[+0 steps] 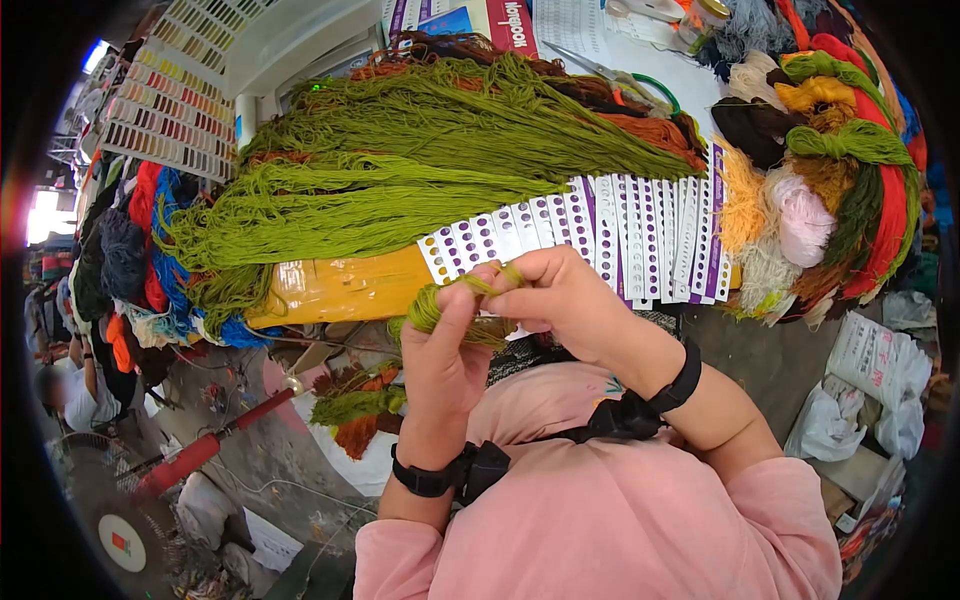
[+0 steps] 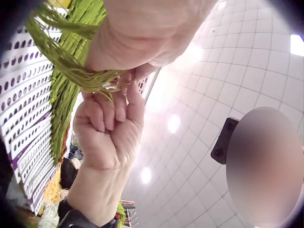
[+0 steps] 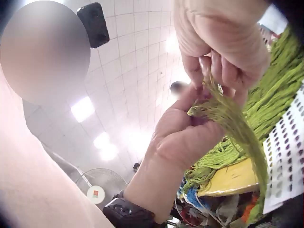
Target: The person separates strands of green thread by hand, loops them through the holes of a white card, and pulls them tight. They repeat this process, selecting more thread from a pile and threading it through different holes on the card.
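Note:
In the head view my left hand (image 1: 445, 350) grips a small hank of green thread (image 1: 424, 309), its thumb raised along the strands. Close beside it, my right hand (image 1: 575, 300) pinches strands of the same hank between thumb and fingertips. The left wrist view shows the thread (image 2: 71, 61) looping down from the left hand to the curled fingers of the right hand (image 2: 109, 128). From the right wrist, a loose tail of thread (image 3: 237, 128) hangs past the left hand (image 3: 175, 140). Fingers partly hide where the strands meet.
Long bundles of green thread (image 1: 430, 120) cover the table beyond the hands. White punched cards (image 1: 560, 222) overlap in a row by a yellow taped board (image 1: 345, 290). Scissors (image 1: 600, 70) lie farther back; coloured skeins (image 1: 800, 215) hang at right. A fan (image 1: 130, 535) stands lower left.

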{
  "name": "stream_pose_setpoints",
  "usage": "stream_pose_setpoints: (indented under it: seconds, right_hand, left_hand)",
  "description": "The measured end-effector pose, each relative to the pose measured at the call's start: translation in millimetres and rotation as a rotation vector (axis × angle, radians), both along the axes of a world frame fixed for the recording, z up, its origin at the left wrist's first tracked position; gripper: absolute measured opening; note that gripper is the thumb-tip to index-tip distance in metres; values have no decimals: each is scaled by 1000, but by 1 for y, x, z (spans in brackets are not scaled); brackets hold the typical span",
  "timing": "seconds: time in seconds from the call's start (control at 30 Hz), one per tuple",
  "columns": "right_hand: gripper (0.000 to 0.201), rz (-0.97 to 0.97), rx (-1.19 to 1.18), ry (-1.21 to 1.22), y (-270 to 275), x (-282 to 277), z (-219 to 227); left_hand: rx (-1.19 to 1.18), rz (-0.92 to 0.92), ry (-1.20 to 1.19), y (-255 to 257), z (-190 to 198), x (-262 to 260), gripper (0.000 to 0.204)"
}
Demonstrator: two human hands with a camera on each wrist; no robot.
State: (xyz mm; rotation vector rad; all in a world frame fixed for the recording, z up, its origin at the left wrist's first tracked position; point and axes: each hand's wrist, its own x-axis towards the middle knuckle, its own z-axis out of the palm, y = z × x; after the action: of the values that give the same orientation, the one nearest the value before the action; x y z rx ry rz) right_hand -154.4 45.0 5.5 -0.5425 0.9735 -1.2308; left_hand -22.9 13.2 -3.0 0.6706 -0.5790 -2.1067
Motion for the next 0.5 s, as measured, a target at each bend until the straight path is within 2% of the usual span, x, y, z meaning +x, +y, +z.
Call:
stream_pose_setpoints:
  seconds: [0.1, 0.13, 0.17, 0.27, 0.37, 0.5]
  right_hand:
    - [14, 21, 41, -256, 1, -12, -7]
    - [14, 35, 59, -308, 1, -14, -4]
    - [14, 46, 77, -360, 0, -14, 1]
    - [12, 96, 117, 75, 0, -3, 21]
    - [10, 141, 64, 254, 0, 1, 15]
    - [6, 45, 125, 11, 2, -3, 10]
  left_hand:
    - [63, -59, 50, -4, 5, 3, 39]
    - [44, -85, 45, -4, 7, 3, 52]
    - [28, -100, 29, -4, 8, 3, 52]
    - [-13, -156, -12, -3, 9, 0, 51]
    - [-6, -186, -35, -2, 12, -1, 51]
    - [85, -146, 24, -4, 14, 2, 49]
